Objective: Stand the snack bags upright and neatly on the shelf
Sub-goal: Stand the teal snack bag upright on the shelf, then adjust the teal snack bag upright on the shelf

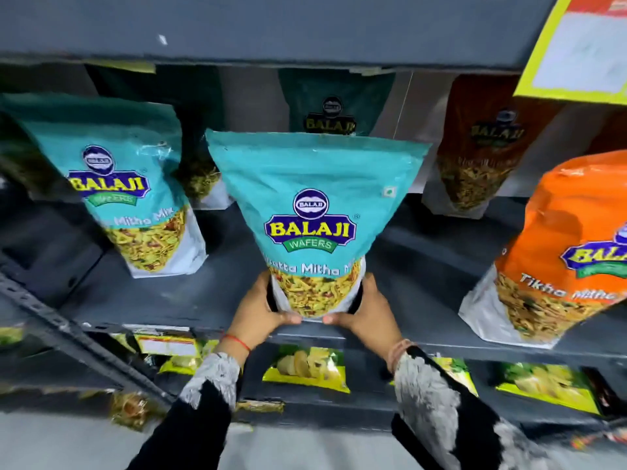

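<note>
Teal bag [314, 212] base between both hands' fingers [271, 315]

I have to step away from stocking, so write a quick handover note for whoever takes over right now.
Left hand and right hand: both in a grip on the base of the middle teal bag, which is upright at the front edge of the shelf.
Standing already: a teal bag to the left, an orange bag at the right, and darker bags at the back.
Left to do: seat and release the held bag, square it with the front row, and straighten the two neighbours, which look tilted.
</note>
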